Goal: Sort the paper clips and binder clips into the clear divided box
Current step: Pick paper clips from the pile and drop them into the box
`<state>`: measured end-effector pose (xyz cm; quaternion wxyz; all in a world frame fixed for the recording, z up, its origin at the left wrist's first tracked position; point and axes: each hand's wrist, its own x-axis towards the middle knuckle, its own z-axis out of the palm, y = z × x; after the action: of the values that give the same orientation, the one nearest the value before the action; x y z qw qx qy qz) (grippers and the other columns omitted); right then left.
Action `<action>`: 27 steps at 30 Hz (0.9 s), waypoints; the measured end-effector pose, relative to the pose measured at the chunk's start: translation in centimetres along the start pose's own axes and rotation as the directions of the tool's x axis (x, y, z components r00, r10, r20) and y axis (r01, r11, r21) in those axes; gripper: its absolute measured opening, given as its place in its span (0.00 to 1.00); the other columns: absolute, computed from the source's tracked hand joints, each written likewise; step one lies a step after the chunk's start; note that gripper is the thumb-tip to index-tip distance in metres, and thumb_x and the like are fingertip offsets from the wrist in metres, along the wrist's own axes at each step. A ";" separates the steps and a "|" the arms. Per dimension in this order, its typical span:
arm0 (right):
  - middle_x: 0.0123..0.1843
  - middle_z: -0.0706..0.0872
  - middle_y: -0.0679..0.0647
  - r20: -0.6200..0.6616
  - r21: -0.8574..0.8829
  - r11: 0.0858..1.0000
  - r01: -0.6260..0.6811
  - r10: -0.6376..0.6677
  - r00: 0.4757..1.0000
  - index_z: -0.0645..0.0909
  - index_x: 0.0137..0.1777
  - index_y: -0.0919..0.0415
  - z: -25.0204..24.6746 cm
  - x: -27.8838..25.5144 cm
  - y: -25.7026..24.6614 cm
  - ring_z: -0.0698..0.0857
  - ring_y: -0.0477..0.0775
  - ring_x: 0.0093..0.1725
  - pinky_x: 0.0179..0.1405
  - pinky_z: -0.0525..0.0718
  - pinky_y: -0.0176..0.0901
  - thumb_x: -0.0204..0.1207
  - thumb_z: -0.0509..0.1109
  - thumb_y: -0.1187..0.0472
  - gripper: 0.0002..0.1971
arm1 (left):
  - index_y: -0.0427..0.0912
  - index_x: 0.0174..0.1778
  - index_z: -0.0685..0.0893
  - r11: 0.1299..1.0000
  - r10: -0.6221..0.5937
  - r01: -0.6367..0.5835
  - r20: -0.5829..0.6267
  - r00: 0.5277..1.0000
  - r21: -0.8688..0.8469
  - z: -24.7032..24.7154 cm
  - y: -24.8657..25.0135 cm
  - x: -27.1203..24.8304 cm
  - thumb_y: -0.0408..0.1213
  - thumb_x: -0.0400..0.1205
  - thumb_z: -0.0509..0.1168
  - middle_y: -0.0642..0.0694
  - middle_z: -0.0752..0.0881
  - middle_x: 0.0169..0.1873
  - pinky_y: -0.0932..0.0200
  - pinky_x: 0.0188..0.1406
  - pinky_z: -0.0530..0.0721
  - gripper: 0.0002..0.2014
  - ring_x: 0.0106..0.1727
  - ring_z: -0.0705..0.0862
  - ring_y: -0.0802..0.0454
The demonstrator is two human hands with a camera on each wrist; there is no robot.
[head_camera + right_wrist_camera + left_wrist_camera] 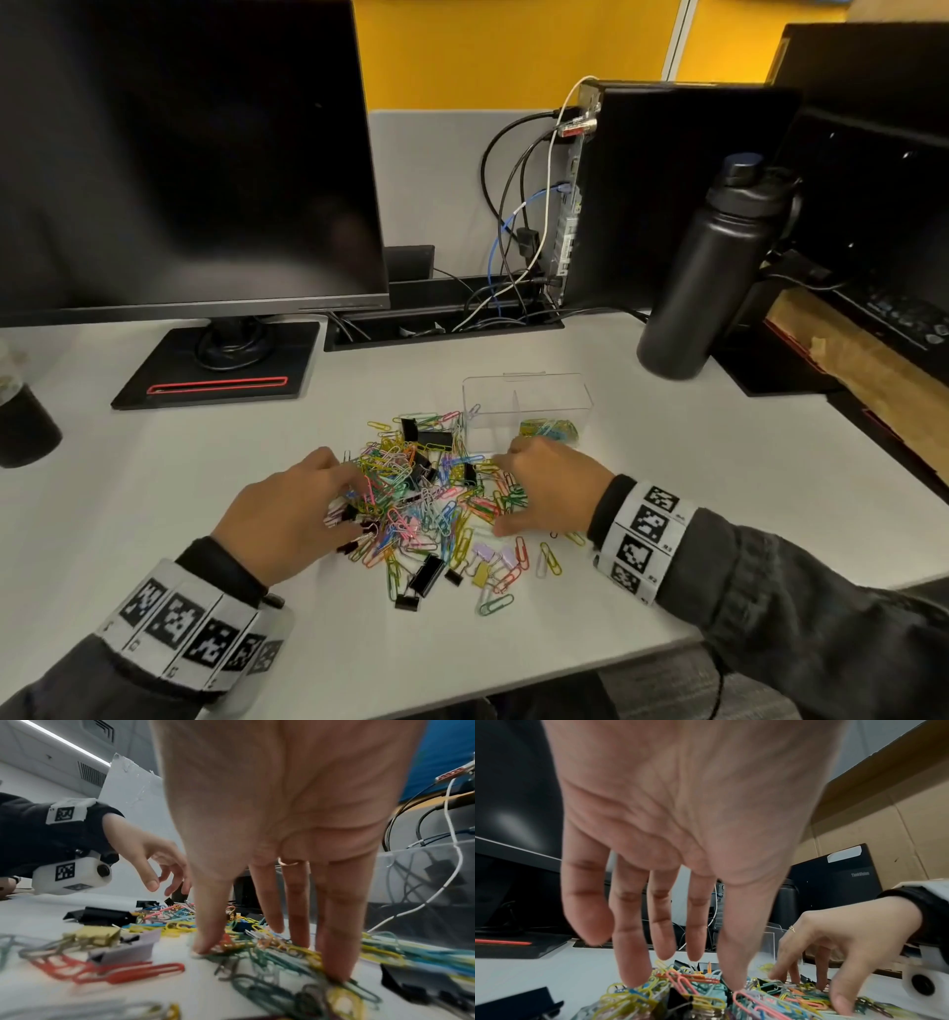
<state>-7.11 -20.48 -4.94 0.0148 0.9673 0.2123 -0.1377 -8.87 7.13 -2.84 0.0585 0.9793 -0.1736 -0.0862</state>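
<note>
A heap of coloured paper clips (431,493) mixed with black binder clips (426,574) lies mid-desk. Behind it to the right stands the clear divided box (526,406), with yellow and blue paper clips (549,430) in its right front compartment. My left hand (354,506) rests on the heap's left side; its straight, spread fingers (634,973) touch the clips and hold nothing. At the heap's right side my right hand (506,493) presses straight fingertips (334,971) down onto green and yellow clips. A lilac binder clip (128,947) and a yellow one (99,935) lie near its thumb.
A dark monitor (185,154) on a black base (215,370) stands at the back left. A black bottle (703,277) stands at the back right, near the box. A cable slot (441,324) runs behind. A dark cup (23,426) sits at the far left.
</note>
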 end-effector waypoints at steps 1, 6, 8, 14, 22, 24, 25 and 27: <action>0.52 0.81 0.59 -0.009 -0.011 1.000 0.002 -0.002 1.000 0.79 0.62 0.64 -0.1 0.2 -0.2 0.80 0.59 0.52 0.48 0.82 0.49 0.70 0.72 0.39 0.30 | 0.66 0.58 0.73 1.000 0.004 -0.004 -0.007 1.000 -0.006 0.0 0.1 0.0 0.56 0.77 0.65 0.61 0.73 0.52 0.61 0.40 0.82 0.14 0.46 0.82 0.60; 0.56 0.85 0.61 -0.086 0.099 0.995 -0.003 0.011 0.996 0.84 0.62 0.63 -0.5 0.5 -0.4 0.83 0.60 0.56 0.54 0.83 0.49 0.75 0.71 0.63 0.15 | 0.67 0.59 0.75 0.999 0.005 -0.006 -0.015 1.000 -0.044 -0.2 -0.1 -0.1 0.59 0.77 0.64 0.63 0.75 0.52 0.60 0.44 0.83 0.15 0.47 0.81 0.62; 0.56 0.87 0.59 -0.108 0.158 0.987 0.001 0.016 0.994 0.84 0.62 0.60 -0.5 0.4 0.0 0.84 0.58 0.56 0.54 0.83 0.45 0.75 0.71 0.66 0.16 | 0.67 0.58 0.75 0.998 0.007 -0.008 -0.020 1.000 -0.054 -0.4 -0.2 -0.2 0.59 0.77 0.64 0.63 0.76 0.51 0.61 0.43 0.83 0.14 0.46 0.81 0.62; 0.48 0.89 0.56 -0.152 0.344 0.939 0.013 0.042 0.987 0.87 0.54 0.60 -0.6 -0.1 1.6 0.80 0.45 0.41 0.40 0.75 0.30 0.72 0.71 0.69 0.12 | 0.67 0.56 0.74 0.997 0.019 -0.020 -0.009 1.000 -0.075 -0.6 -0.3 -0.1 0.58 0.78 0.63 0.63 0.77 0.49 0.61 0.43 0.82 0.12 0.46 0.81 0.63; 0.40 0.90 0.49 -0.415 0.466 0.870 0.164 0.051 0.908 0.89 0.47 0.58 -5.4 -0.7 3.6 0.86 0.42 0.39 0.40 0.80 0.22 0.69 0.78 0.67 0.08 | 0.65 0.57 0.76 0.990 0.056 -0.055 0.006 0.998 -0.126 -0.4 -0.2 0.0 0.55 0.79 0.63 0.64 0.78 0.48 0.59 0.44 0.84 0.11 0.44 0.83 0.65; 0.40 0.90 0.49 -0.553 0.407 0.893 0.192 0.074 0.830 0.89 0.48 0.58 -6.6 -0.3 4.4 0.85 0.42 0.38 0.41 0.82 0.24 0.69 0.77 0.67 0.08 | 0.65 0.57 0.76 0.989 0.062 -0.061 0.000 0.998 -0.133 -0.4 -0.2 0.1 0.55 0.79 0.63 0.64 0.78 0.47 0.59 0.44 0.84 0.11 0.44 0.83 0.65; 0.41 0.89 0.49 -0.595 0.383 0.904 0.191 0.084 0.799 0.88 0.48 0.58 -6.9 0.0 4.8 0.85 0.42 0.39 0.43 0.84 0.28 0.70 0.77 0.68 0.08 | 0.65 0.57 0.76 0.989 0.065 -0.065 -0.004 0.998 -0.136 -0.5 -0.2 0.1 0.55 0.79 0.63 0.64 0.79 0.47 0.60 0.44 0.84 0.11 0.44 0.83 0.64; 0.44 0.89 0.51 -0.598 0.355 0.919 0.170 0.084 0.797 0.88 0.50 0.58 -6.9 0.4 5.2 0.85 0.45 0.42 0.46 0.86 0.36 0.71 0.76 0.69 0.09 | 0.65 0.56 0.76 0.988 0.070 -0.071 -0.013 0.997 -0.139 -0.5 -0.2 0.0 0.55 0.80 0.63 0.64 0.79 0.47 0.61 0.43 0.84 0.10 0.44 0.83 0.64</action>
<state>-2.78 -24.48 1.46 -0.2499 0.9382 0.1963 0.1371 -8.70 7.33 -2.40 0.1302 0.9665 -0.2013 -0.0920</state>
